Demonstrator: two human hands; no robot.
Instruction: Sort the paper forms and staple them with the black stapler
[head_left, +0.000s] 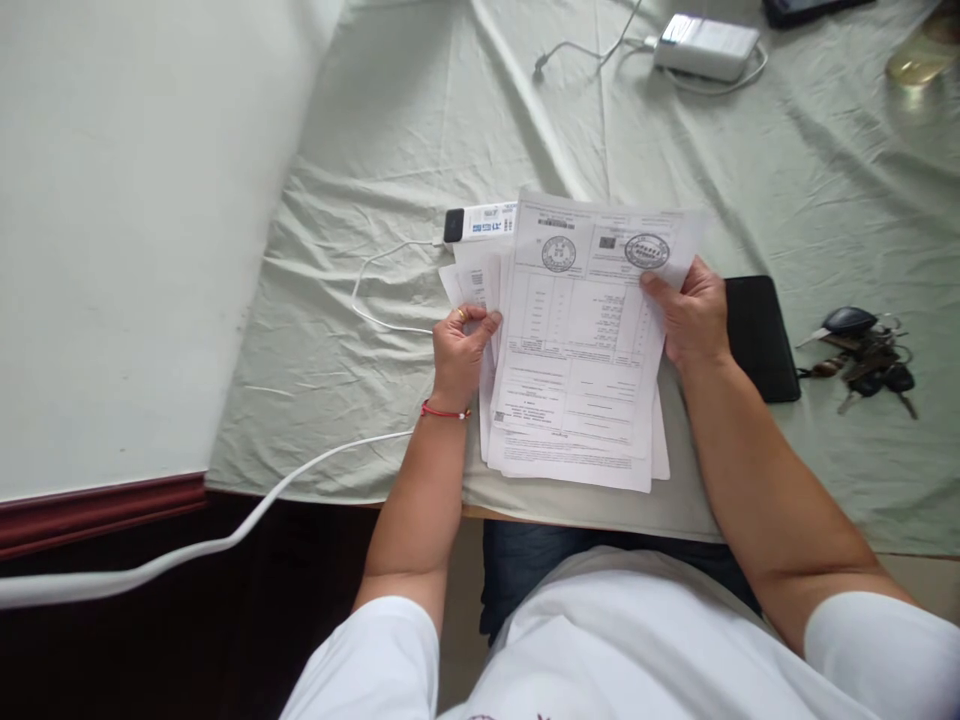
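"Where do the papers (pixel 574 340) lie from the hands?"

"Between them, above the near edge of the pale green tablecloth (pixel 375 150). Their long axis runs away from the body, the far end leaning a little to the right."

"Which hand is nearer?"

"Neither, since both touch them. The right hand (pixel 697 310) grips the upper right edge, thumb on the top sheet (pixel 570 400), fingers mostly behind. The left hand (pixel 459 345) has thumb and forefinger pinched at the left edge, slightly closer to the body (which sheets it has caught, I can't tell)."

"So the hands are well apart?"

"Yes, with the sheet's width between them."

"Anything readable?"

"Not really. At the far end I see a round stamp (pixel 559 254) and an oval stamp (pixel 646 251), both too small to make out; near the lower left corner, a square code (pixel 499 416). The print is too fine."

"And the white device (pixel 491 222) just beyond?"

"Blue characters and a label, but no brand I can read."
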